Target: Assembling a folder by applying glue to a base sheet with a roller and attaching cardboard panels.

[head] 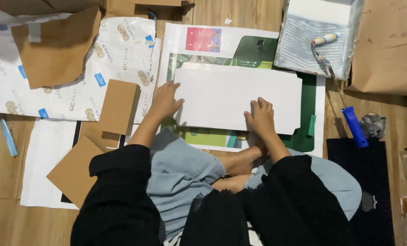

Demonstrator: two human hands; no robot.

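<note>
Wooden floor [240, 13] under printed sheets: we press flat fingers of left hand [164, 101] and right hand [260, 117] on the white board [231, 98] at frame centre, gripping nothing, keeping pressure even.

One white board [237, 98]. Four brown cardboard pieces: one at the top left [57, 48], one mid-left [118, 105], one lower left [73, 169], one at the right edge [390, 45]. One paint tray [303, 27], one roller [338, 84], one printed poster [203, 41].
</note>
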